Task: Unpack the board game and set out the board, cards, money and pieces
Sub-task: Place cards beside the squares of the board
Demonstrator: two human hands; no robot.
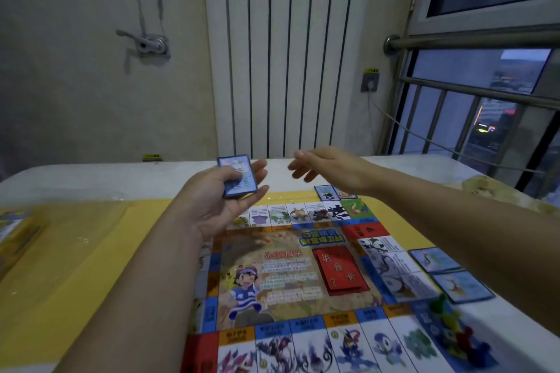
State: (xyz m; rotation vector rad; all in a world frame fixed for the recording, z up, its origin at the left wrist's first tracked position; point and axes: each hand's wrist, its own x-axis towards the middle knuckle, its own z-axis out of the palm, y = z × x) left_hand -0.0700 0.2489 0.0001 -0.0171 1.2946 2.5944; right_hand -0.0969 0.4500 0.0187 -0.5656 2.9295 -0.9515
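Observation:
The game board (291, 278) lies unfolded on the table, with a red card stack (341, 271) on its centre right. My left hand (221, 197) holds a small deck of blue-bordered cards (238, 175) above the board's far edge. My right hand (330, 168) hovers beside it, fingers loosely spread and empty. Blue-bordered cards lie face up along the board's right side (448, 272) and at its far right corner (327, 192). Coloured plastic pieces (454, 333) sit in a pile on the board's near right corner.
A yellow sheet (91, 251) covers the table's left part, and the game box (15, 233) sits at its far left edge. A white radiator (285, 51) stands behind the table. A window with metal rails (472, 94) is on the right.

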